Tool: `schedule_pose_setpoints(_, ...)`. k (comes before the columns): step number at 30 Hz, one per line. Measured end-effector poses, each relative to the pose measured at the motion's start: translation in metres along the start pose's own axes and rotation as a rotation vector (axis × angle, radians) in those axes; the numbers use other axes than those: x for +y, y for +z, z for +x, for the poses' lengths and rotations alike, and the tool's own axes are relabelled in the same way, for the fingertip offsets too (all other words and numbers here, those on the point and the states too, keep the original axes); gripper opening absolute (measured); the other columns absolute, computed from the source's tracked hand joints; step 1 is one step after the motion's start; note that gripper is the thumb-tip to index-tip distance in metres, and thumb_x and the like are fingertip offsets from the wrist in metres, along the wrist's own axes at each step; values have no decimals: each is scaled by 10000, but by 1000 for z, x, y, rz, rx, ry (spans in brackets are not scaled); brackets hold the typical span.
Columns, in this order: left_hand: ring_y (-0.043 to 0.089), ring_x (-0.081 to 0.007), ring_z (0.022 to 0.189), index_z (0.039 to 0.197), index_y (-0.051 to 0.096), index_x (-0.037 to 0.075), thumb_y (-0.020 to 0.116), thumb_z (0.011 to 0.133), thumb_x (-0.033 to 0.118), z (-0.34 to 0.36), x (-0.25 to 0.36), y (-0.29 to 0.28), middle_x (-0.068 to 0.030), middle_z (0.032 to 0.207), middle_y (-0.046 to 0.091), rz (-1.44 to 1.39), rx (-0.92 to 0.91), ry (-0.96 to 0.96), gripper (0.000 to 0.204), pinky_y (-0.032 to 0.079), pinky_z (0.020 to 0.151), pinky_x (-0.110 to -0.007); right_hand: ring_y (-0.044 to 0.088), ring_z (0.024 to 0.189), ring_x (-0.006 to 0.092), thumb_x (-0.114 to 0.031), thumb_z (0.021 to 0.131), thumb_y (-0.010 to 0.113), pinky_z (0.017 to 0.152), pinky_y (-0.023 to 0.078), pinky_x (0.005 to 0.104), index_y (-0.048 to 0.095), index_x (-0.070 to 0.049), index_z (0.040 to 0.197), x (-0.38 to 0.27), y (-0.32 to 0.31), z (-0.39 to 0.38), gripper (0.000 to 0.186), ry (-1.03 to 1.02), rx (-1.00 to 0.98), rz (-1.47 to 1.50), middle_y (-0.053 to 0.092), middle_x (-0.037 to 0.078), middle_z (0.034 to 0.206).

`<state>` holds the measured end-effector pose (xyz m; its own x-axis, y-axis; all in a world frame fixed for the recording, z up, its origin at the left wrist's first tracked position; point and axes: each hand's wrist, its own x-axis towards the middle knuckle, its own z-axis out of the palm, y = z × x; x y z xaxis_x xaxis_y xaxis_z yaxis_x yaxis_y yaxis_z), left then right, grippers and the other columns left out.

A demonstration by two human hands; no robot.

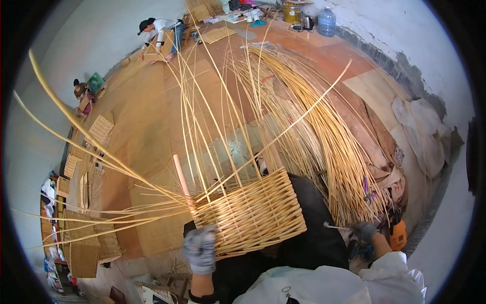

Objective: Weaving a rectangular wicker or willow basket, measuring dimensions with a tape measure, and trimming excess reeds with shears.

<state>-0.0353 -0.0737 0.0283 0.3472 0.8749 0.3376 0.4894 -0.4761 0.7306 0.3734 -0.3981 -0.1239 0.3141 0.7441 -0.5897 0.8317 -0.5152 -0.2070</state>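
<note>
**Wicker piece [250,213] on your dark lap [316,228], a gloved hand to either side**

From the head camera, a brown floor [144,119] spreads out ahead of your hands, meeting pale walls [405,43]. Your left hand [199,248] curls at the near left edge of the wicker piece; blur hides whether it grips. Your right hand [365,231], well apart from it, is closed round a slim metal tool [336,226].

Long rods [59,106] fan from the weave, leftward and ahead of your left hand, crossing your view of the floor. A pink stick [180,172] rises at the corner beyond that hand. Ahead of your right hand, a thick bundle of canes [329,147] covers the floor; an orange container [398,234] stands just to that hand's right.

Counted: two people [167,28] far ahead of your left hand, one blue bottle [326,23] and one yellow bucket [292,12] far ahead of your right. The canes are too many to count.
</note>
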Motion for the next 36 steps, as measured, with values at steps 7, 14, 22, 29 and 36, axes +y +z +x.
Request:
schedule_pose_setpoints(7, 590, -298, 972, 1180, 571, 105, 634, 817, 150, 63, 66, 117, -126, 1045, 626, 166, -384, 503, 371, 455, 861, -409, 533, 742, 179, -224, 893, 568, 707, 429, 299, 576, -7, 839, -139, -114, 97, 224, -444, 821, 982, 566, 73, 789)
schedule_pose_setpoints(14, 515, -335, 1090, 1208, 540, 69, 697, 753, 346, 75, 59, 176, -173, 1134, 582, 339, -359, 304, 555, 387, 936, -443, 519, 681, 144, -282, 939, 512, 625, 431, 307, 606, 22, 886, -245, -131, 173, 322, -375, 816, 1540, 585, 61, 734)
schedule_pose_setpoints(22, 567, -323, 955, 1136, 597, 83, 781, 633, 361, 71, 62, 168, -121, 1046, 617, 195, -392, 338, 603, 402, 900, -405, 541, 697, 178, -271, 899, 568, 663, 453, 322, 612, 10, 895, -244, -115, 151, 284, -337, 912, 1435, 598, 93, 771)
schedule_pose_setpoints(29, 563, -245, 855, 1009, 552, 58, 558, 856, 264, 41, 2, 41, -96, 942, 582, -153, 486, 143, 257, 461, 789, -373, 540, 745, 170, -252, 873, 621, 727, 455, 290, 556, -1, 1046, -223, -162, 175, 312, -484, 856, 968, 587, 74, 827)
schedule_pose_setpoints(36, 578, -170, 686, 913, 516, 65, 437, 946, 397, 123, -160, 33, -95, 833, 588, -1111, -48, -434, 343, 500, 542, -276, 558, 772, 204, -325, 903, 553, 713, 457, 325, 552, 31, 1134, -258, -201, 186, 424, -234, 241, 1371, 625, 109, 897)
